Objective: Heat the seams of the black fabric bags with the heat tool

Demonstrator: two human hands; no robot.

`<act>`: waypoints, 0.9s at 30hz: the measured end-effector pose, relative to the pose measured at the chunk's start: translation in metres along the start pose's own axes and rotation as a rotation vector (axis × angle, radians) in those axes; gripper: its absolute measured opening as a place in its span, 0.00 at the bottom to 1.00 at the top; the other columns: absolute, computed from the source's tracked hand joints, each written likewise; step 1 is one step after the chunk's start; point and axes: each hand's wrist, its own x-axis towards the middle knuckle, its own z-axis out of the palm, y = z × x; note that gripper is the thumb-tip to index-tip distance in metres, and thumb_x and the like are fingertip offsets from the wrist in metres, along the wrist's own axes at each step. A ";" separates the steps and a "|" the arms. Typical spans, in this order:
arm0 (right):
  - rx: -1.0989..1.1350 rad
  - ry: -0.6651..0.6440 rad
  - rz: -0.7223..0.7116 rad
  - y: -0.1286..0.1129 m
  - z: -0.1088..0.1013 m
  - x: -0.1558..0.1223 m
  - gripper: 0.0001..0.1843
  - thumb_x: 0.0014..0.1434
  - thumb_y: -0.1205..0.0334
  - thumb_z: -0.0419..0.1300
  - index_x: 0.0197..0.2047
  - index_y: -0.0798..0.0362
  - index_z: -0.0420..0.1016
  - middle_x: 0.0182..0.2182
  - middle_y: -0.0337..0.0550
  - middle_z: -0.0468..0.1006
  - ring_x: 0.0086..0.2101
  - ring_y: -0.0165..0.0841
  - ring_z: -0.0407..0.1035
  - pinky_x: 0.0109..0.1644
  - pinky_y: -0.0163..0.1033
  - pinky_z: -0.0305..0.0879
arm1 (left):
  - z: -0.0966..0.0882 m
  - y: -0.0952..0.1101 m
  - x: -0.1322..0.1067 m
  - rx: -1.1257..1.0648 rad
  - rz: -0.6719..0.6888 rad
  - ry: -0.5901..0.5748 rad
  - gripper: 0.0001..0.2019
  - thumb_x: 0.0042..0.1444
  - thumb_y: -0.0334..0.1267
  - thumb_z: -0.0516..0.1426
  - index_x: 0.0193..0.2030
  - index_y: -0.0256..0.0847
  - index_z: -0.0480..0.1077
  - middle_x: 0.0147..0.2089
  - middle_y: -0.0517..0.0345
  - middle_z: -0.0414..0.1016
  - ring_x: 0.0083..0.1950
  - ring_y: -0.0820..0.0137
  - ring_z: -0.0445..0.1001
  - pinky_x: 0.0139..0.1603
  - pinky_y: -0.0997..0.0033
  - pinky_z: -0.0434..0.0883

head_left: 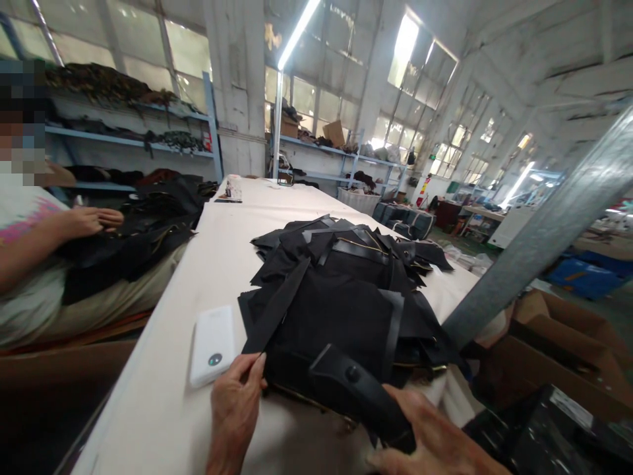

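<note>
A heap of black fabric pieces [336,310] with gold zippers lies on the pale tabletop in front of me. My left hand [236,406] is closed, pinching the near end of a black fabric strip [279,307] between thumb and fingers. The strip runs up and away across the pile. In my right hand [425,429] is a black handheld tool [353,386] with a curved body and a round button. Its broad end is over the near edge of the heap. Just left of my left hand rests a white power bank [213,344] with a small round display.
Left of the table [163,369], a seated person [34,251] handles dark fabric. A slanted metal post [534,224] rises at the right, near cardboard boxes [564,349] and a black plastic bag [539,429]. Blue shelves [148,142] line the far wall.
</note>
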 end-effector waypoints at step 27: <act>-0.052 0.038 -0.239 0.010 0.027 0.035 0.40 0.50 0.51 0.66 0.62 0.61 0.60 0.52 0.58 0.68 0.50 0.43 0.65 0.54 0.42 0.63 | 0.014 0.006 -0.014 -0.851 -0.353 -0.230 0.21 0.32 0.46 0.70 0.30 0.33 0.77 0.21 0.62 0.66 0.23 0.80 0.57 0.22 0.82 0.57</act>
